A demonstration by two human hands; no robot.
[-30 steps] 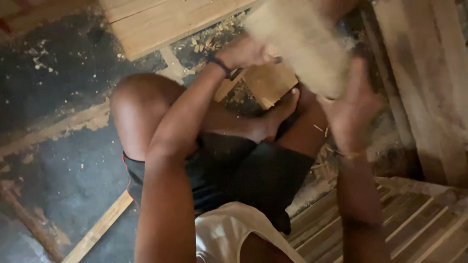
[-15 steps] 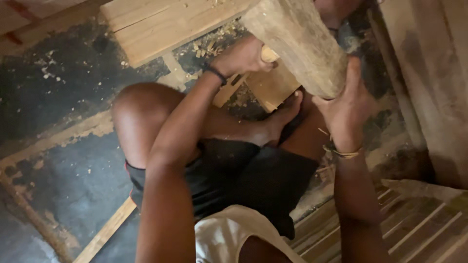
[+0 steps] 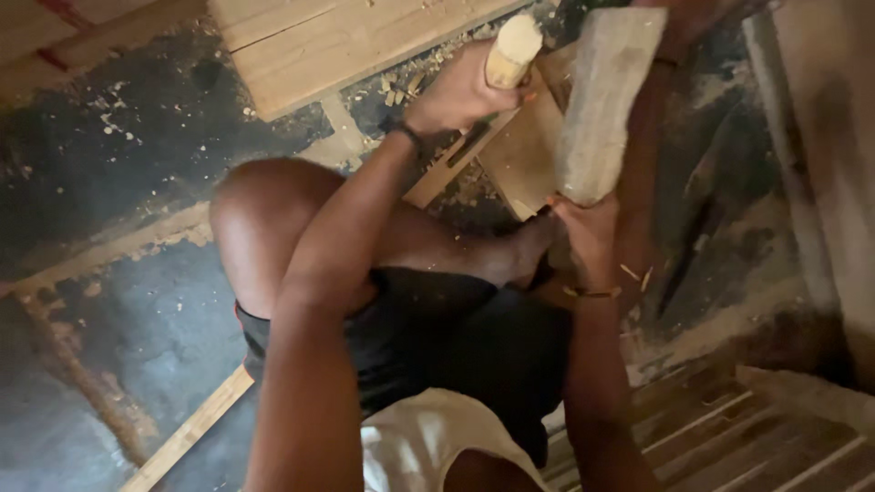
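Wooden handle (image 3: 513,50), pale and round-ended, is enclosed by the left hand (image 3: 460,91), fingers wrapped tight around it; what lies below the fist is hidden. The right hand (image 3: 583,239) grips the lower end of a mallet (image 3: 606,100), a thick pale block of wood raised upright, just beside the handle. Under both lies a small board (image 3: 524,150) on the dark floor (image 3: 118,155), with wood chips (image 3: 401,87) scattered near it. A wide plank (image 3: 337,41) lies beyond. The person sits with a bent knee (image 3: 264,210). Slats (image 3: 729,437) lie at lower right.
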